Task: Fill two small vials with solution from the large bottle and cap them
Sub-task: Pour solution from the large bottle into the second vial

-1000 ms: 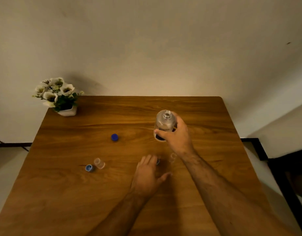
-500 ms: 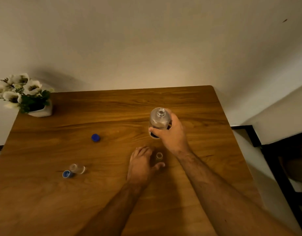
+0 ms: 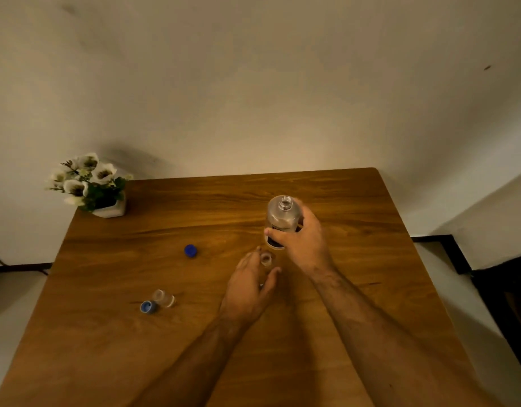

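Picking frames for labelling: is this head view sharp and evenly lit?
Head view: dim, warm light, brightest on the wall behind the table; wide-angle bend at the edges; left hand and vial soft, blurred; glass bottle hazy.

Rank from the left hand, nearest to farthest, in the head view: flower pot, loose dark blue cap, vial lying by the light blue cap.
From the left hand:
1. Loose dark blue cap, to its left and farther back on the table.
2. Lying vial, left, near edge side.
3. Flower pot, far left corner.
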